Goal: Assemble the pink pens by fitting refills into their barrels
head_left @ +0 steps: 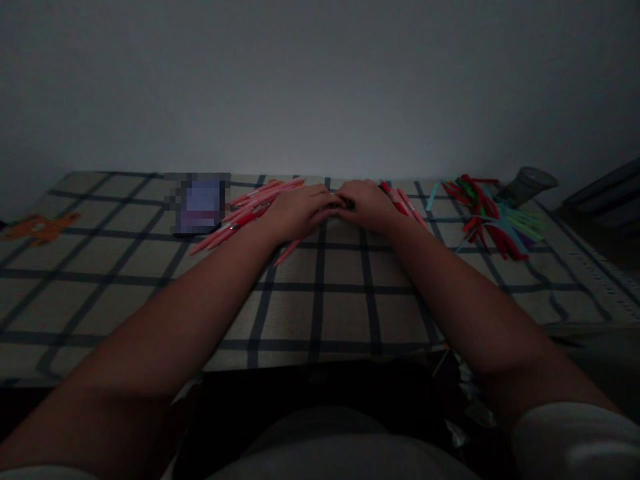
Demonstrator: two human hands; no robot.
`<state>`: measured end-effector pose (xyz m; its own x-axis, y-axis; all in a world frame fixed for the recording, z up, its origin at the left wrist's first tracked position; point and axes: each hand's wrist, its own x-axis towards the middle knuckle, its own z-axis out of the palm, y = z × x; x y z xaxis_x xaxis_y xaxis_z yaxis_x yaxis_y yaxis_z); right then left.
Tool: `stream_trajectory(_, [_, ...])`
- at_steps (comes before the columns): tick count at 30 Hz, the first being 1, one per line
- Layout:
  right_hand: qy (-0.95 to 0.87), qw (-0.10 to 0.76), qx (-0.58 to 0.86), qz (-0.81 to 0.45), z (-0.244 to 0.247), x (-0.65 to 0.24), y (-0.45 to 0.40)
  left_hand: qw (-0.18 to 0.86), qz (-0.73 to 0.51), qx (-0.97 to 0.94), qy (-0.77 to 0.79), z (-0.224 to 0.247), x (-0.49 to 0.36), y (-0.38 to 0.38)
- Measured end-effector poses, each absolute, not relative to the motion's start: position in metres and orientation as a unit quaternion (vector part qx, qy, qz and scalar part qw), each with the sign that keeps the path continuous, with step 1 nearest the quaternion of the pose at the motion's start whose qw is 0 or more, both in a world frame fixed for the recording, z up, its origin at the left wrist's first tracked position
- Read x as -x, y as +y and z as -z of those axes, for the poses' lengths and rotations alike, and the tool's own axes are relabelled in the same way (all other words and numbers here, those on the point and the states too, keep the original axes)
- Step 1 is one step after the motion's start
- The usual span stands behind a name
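Observation:
Both hands meet over the middle of the table, fingertips together. My left hand has its fingers bent and closed near the thumb; something small and dark may sit between the fingertips, too dim to name. My right hand is curled in from the other side, its fingers closed and mostly hidden. Several pink and red pens or slim sticks lie to the left of my left hand. A single pink stick pokes out below it. Past my right hand lie a red stick and pink sticks.
A checked cloth covers the table, against a plain wall. At left are a phone-like device, partly pixelated, and an orange shape. Red, green and blue strips lie at right beside a tipped clear cup.

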<state>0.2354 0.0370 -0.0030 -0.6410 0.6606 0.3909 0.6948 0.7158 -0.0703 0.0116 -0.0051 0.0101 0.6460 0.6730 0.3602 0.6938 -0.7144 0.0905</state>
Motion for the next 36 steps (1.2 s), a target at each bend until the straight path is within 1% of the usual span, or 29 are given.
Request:
stream_trajectory(10, [-0.9,0.201,0.384,0.033,-0.0002,-0.2343,0.0353,0.035,0.194,0.903,-0.383,-0.0095,-0.0099,-0.0041])
stream_trajectory(16, [-0.896,0.216,0.387,0.022,-0.0009,-0.2342,0.0344,0.021,0.204,0.891,-0.404,-0.0105,-0.0113,-0.0065])
stream_trajectory(24, [-0.901,0.211,0.379,0.012,-0.0029,-0.2333,0.0332,0.005,0.203,0.893,-0.402,-0.0141,-0.0109,-0.0082])
stream_trajectory(32, [-0.908,0.21,0.362,0.024,-0.0006,-0.234,0.034,0.042,0.212,0.881,-0.42,-0.0133,-0.0107,-0.0092])
stream_trajectory(36, [-0.907,0.204,0.367,0.028,0.0001,-0.2343,0.0351,0.046,0.207,0.885,-0.415,-0.0124,-0.0118,-0.0088])
